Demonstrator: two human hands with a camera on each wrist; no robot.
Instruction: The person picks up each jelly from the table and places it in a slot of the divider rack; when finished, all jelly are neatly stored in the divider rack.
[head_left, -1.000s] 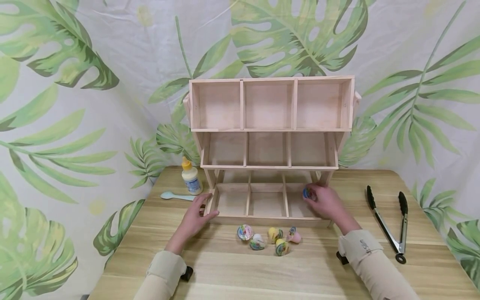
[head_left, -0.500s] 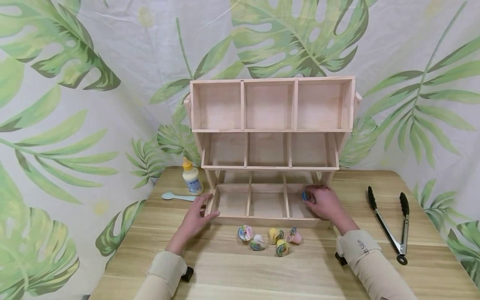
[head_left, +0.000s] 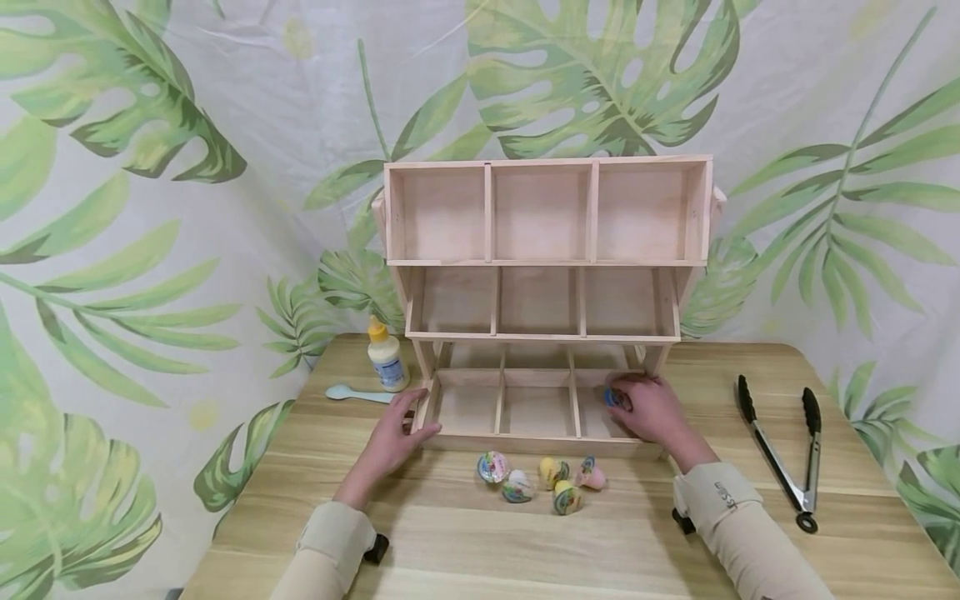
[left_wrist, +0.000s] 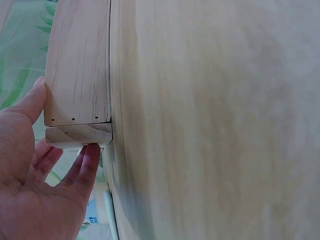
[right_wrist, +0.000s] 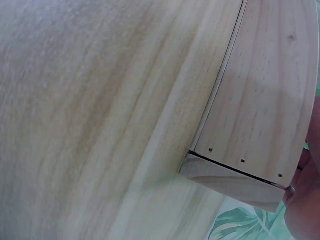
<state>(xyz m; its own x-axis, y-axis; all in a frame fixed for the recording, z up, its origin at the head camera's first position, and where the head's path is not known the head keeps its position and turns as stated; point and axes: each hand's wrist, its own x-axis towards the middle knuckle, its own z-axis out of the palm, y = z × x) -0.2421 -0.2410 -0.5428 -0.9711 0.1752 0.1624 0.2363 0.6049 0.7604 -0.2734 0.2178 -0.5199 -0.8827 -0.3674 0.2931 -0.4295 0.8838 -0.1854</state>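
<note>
A three-tier wooden rack [head_left: 546, 333] with divided compartments stands on the table. My left hand [head_left: 393, 433] grips its lower left front corner; in the left wrist view, the left hand [left_wrist: 45, 180] has its thumb on the top edge and fingertips against the side. My right hand [head_left: 654, 411] reaches into the bottom right compartment and pinches a small jelly cup [head_left: 613, 397] with a blue lid, partly hidden by the fingers. In the right wrist view, the rack's front board [right_wrist: 265, 90] hides most of that hand. Several jelly cups [head_left: 566, 497] lie before the rack.
Left of the rack stand a glue-like bottle [head_left: 387, 358] with a yellow cap and, lying flat, a pale blue spoon [head_left: 356, 393]. Black-tipped metal tongs [head_left: 780, 462] lie spread at the right. A leaf-printed cloth [head_left: 255, 208] hangs behind the table.
My right hand and the jelly cup have shifted slightly down and left within the bottom right compartment. The left hand stays on the rack's corner.
</note>
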